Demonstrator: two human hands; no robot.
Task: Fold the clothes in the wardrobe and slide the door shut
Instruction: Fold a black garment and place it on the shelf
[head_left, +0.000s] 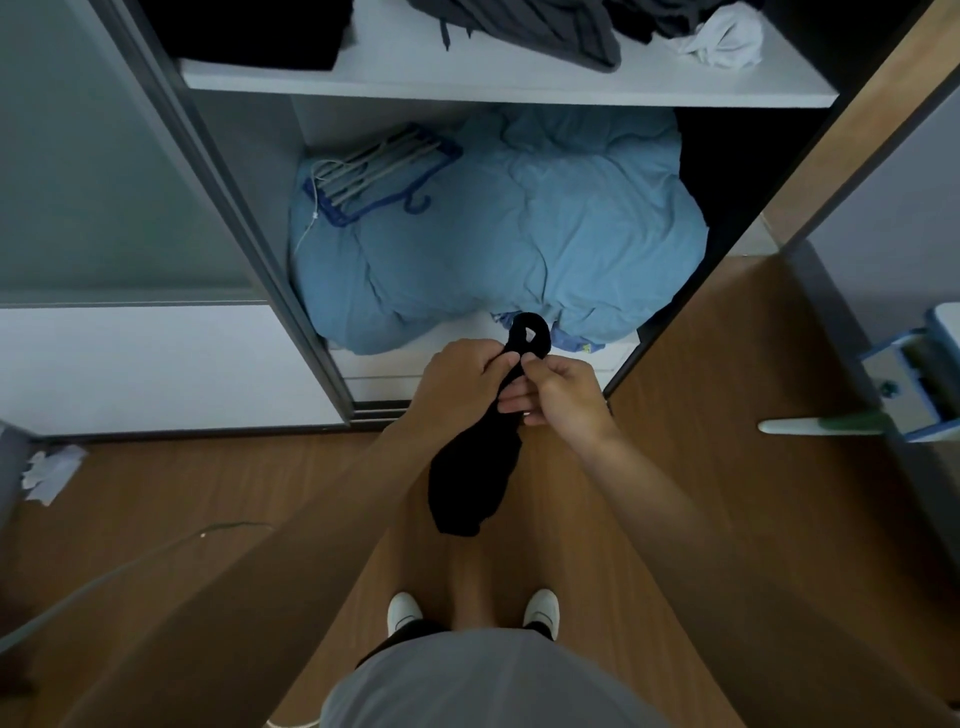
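Observation:
I hold a black sock (470, 478) in front of the open wardrobe, its body hanging down and its cuff looping above my fingers. My left hand (462, 382) grips it from the left and my right hand (558, 395) pinches it from the right, the two hands touching. On the white shelf (467, 85) above lie a rumpled dark grey garment (545, 28), a crumpled white cloth (724, 39) and a black folded pile (249, 31). The sliding door (119, 208) stands pushed to the left.
A bulky light-blue duvet (519, 228) fills the lower compartment, with a bundle of blue and white hangers (374, 171) on top. A wooden panel (831, 156) borders the wardrobe on the right. White scraps (49, 470) and a cable (156, 551) lie on the wooden floor.

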